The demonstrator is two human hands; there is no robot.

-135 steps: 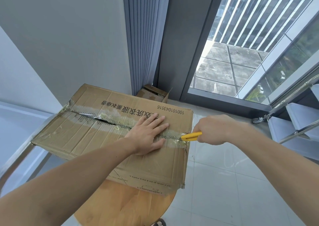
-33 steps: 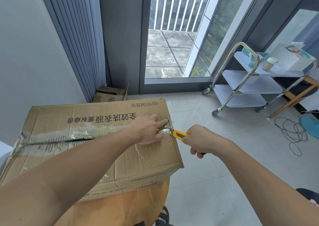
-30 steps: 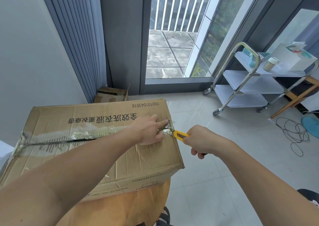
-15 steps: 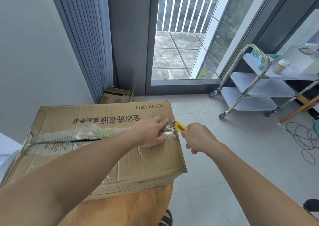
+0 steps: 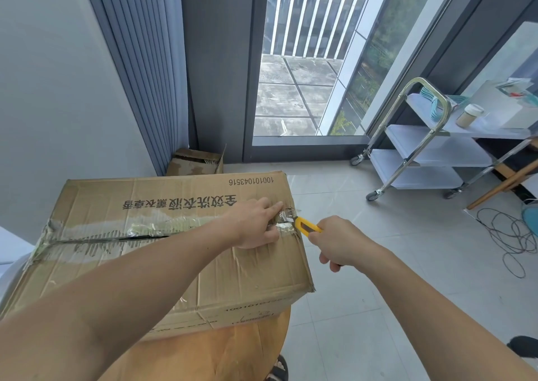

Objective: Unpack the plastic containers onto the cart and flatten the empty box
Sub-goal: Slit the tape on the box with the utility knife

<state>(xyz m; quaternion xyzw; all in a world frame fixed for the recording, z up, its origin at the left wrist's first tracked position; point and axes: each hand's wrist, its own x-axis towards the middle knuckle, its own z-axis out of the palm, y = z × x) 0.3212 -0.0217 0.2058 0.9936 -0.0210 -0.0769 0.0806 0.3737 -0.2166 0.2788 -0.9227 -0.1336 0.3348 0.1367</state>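
A large taped cardboard box [image 5: 139,229] lies on a round wooden table [image 5: 221,348]. Its top flaps are closed, with the tape along the middle seam partly slit at the left. My left hand [image 5: 256,225] rests on the box top near the right end of the seam, fingers curled, index finger pointing at the crumpled tape at the edge. My right hand [image 5: 339,242] grips a yellow box cutter [image 5: 307,227], whose tip meets the tape at the box's right edge. The containers are hidden inside the box.
A three-shelf metal cart [image 5: 436,147] on wheels stands at the right by the glass door, with a jar [image 5: 469,115] and white boxes on top. A smaller open cardboard box [image 5: 196,162] sits in the corner. Loose cable [image 5: 512,235] lies on the tiled floor.
My right hand has brought the cutter up to the right end of the seam. The left hand stays on the box top. The camera shifted slightly.
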